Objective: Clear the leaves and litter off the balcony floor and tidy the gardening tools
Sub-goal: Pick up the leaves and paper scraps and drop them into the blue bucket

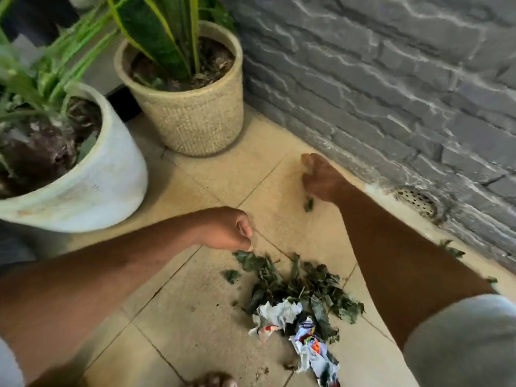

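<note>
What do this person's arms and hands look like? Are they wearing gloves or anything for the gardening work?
No gloves: the left hand and the right hand are both bare, with no rings, watch or bracelets visible. The forearms are bare too. The only clothing in view is a short pale grey sleeve on the right upper arm, and a sliver of similar pale fabric at the lower left edge.

Leaf pile (301, 286) between forearms, wrappers (301, 333) nearer; two pots (195, 118) behind left

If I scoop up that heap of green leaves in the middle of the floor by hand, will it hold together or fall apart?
Probably falls apart: the leaf pile is loose, curled pieces with strays already scattered round it. It looks light, so a sweep should shift it easily. The crumpled wrappers lying on its near edge would likely come along too.
</note>
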The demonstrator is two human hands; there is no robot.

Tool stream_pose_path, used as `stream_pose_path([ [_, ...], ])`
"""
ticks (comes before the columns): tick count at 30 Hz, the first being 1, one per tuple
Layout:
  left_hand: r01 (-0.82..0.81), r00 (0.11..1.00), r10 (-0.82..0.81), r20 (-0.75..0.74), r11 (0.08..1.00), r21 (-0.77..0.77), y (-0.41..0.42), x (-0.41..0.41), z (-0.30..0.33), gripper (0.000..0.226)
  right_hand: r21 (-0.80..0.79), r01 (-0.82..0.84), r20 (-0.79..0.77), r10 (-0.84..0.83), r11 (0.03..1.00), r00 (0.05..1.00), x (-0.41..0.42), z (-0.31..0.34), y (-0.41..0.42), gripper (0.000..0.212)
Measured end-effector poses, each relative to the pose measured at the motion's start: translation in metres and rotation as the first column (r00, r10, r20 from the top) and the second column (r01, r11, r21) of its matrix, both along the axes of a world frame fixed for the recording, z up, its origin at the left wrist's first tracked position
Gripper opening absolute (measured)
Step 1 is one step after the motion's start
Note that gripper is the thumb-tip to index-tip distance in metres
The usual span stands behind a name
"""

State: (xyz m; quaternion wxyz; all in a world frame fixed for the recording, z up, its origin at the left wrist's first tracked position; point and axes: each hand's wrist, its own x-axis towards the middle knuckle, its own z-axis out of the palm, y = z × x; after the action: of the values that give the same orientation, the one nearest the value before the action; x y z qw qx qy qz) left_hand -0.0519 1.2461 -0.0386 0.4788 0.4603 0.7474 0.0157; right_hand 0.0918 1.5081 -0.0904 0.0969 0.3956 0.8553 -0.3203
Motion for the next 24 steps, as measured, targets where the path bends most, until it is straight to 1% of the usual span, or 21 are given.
stream_pose_path([
  [1, -0.012, 1.000, 0.013, 0.016, 1.000, -0.026, -0.009, -0.006, 0.002, 0.036, 0.024, -0.012, 0.048, 0.011, 1.000, 0.999, -0.006, -0.001, -0.001, 0.053],
  [2, -0.014, 1.000, 0.014, 0.016, 0.999, -0.047, -0.014, -0.010, 0.000, 0.042, 0.080, -0.021, 0.113, 0.012, 0.997, 0.994, -0.007, -0.003, -0.005, 0.062],
  [3, -0.013, 1.000, 0.014, 0.010, 0.998, -0.065, -0.018, -0.011, 0.001, 0.052, 0.149, -0.051, 0.168, 0.025, 0.988, 0.985, -0.005, -0.006, -0.016, 0.065],
  [4, -0.011, 1.000, 0.011, -0.002, 0.996, -0.085, -0.023, -0.010, -0.002, 0.064, 0.240, -0.101, 0.216, 0.048, 0.965, 0.975, -0.001, -0.007, -0.033, 0.060],
  [5, -0.013, 1.000, 0.011, -0.016, 0.996, -0.090, -0.026, -0.006, -0.003, 0.077, 0.322, -0.140, 0.221, 0.069, 0.936, 0.973, 0.004, -0.005, -0.055, 0.049],
  [6, -0.002, 0.999, -0.001, -0.034, 0.996, -0.085, -0.030, 0.000, -0.008, 0.088, 0.362, -0.146, 0.200, 0.076, 0.921, 0.977, 0.010, -0.002, -0.080, 0.039],
  [8, 0.050, 0.996, -0.055, -0.070, 0.997, -0.059, -0.036, 0.018, -0.016, 0.105, 0.368, -0.168, 0.146, 0.121, 0.915, 0.982, 0.023, 0.002, -0.134, 0.026],
  [9, 0.087, 0.992, -0.091, -0.091, 0.995, -0.054, -0.039, 0.029, -0.020, 0.109, 0.354, -0.214, 0.146, 0.173, 0.910, 0.974, 0.030, 0.002, -0.161, 0.024],
  [11, 0.137, 0.981, -0.141, -0.134, 0.990, -0.034, -0.048, 0.045, -0.032, 0.110, 0.263, -0.275, 0.139, 0.246, 0.925, 0.959, 0.044, 0.002, -0.206, 0.032],
  [13, 0.191, 0.971, -0.182, -0.153, 0.981, 0.041, -0.057, 0.058, -0.048, 0.100, 0.143, -0.229, 0.120, 0.213, 0.963, 0.970, 0.059, 0.004, -0.229, 0.034],
  [14, 0.212, 0.966, -0.198, -0.165, 0.975, 0.071, -0.062, 0.062, -0.055, 0.092, 0.104, -0.212, 0.113, 0.200, 0.972, 0.973, 0.068, 0.009, -0.233, 0.030],
  [16, 0.216, 0.964, -0.202, -0.175, 0.974, 0.069, -0.068, 0.068, -0.056, 0.077, 0.099, -0.161, 0.023, 0.160, 0.982, 0.987, 0.090, 0.023, -0.229, 0.023],
  [18, 0.208, 0.967, -0.203, -0.156, 0.978, 0.015, -0.068, 0.075, -0.045, 0.075, 0.077, 0.002, -0.129, 0.008, 0.997, 0.992, 0.116, 0.045, -0.220, 0.025],
  [19, 0.193, 0.973, -0.193, -0.123, 0.981, -0.009, -0.068, 0.079, -0.039, 0.075, 0.054, 0.080, -0.166, -0.070, 0.995, 0.984, 0.132, 0.053, -0.216, 0.029],
  [20, 0.178, 0.979, -0.179, -0.098, 0.984, -0.018, -0.066, 0.081, -0.035, 0.073, 0.020, 0.135, -0.159, -0.130, 0.991, 0.979, 0.147, 0.060, -0.212, 0.038],
  [21, 0.175, 0.980, -0.173, -0.101, 0.985, 0.003, -0.066, 0.085, -0.032, 0.072, -0.028, 0.179, -0.114, -0.181, 0.983, 0.977, 0.163, 0.063, -0.210, 0.052],
  [22, 0.153, 0.983, -0.151, -0.108, 0.988, 0.015, -0.065, 0.086, -0.028, 0.074, -0.065, 0.207, -0.035, -0.209, 0.976, 0.977, 0.176, 0.065, -0.211, 0.065],
  [23, 0.143, 0.982, -0.137, -0.128, 0.989, 0.035, -0.065, 0.085, -0.025, 0.081, -0.086, 0.219, 0.050, -0.215, 0.972, 0.975, 0.187, 0.065, -0.214, 0.078],
  [24, 0.153, 0.978, -0.145, -0.150, 0.987, 0.045, -0.063, 0.082, -0.022, 0.094, -0.094, 0.218, 0.117, -0.206, 0.971, 0.971, 0.196, 0.064, -0.220, 0.090],
])
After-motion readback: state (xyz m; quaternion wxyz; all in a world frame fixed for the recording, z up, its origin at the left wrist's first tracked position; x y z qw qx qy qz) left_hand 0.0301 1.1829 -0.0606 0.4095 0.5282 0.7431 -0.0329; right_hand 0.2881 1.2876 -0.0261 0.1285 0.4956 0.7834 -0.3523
